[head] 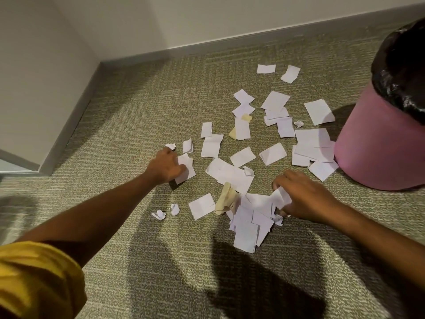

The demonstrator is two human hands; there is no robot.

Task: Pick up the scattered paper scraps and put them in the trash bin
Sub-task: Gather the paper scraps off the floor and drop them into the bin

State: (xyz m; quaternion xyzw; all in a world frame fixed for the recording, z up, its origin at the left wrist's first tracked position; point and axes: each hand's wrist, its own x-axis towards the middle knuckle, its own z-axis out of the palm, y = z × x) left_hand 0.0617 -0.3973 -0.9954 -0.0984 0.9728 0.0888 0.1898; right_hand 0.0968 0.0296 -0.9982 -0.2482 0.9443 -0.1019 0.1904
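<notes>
Working both sides at once, the left hand pinches a white scrap while the right hand clutches gathered scraps near the pink trash bin for a short carry.

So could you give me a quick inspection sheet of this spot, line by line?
Surface: patterned carpet, strewn with scraps.
Job's things: white paper scraps scattered widely; pink trash bin with black liner at right.
Clutter: a few tan scraps and small crumpled bits.
Hands: left hand gripping one white scrap; right hand gathering a pile.
Cables: nothing seen.
Surroundings: pale wall, grey baseboard, yellow sleeve.
</notes>
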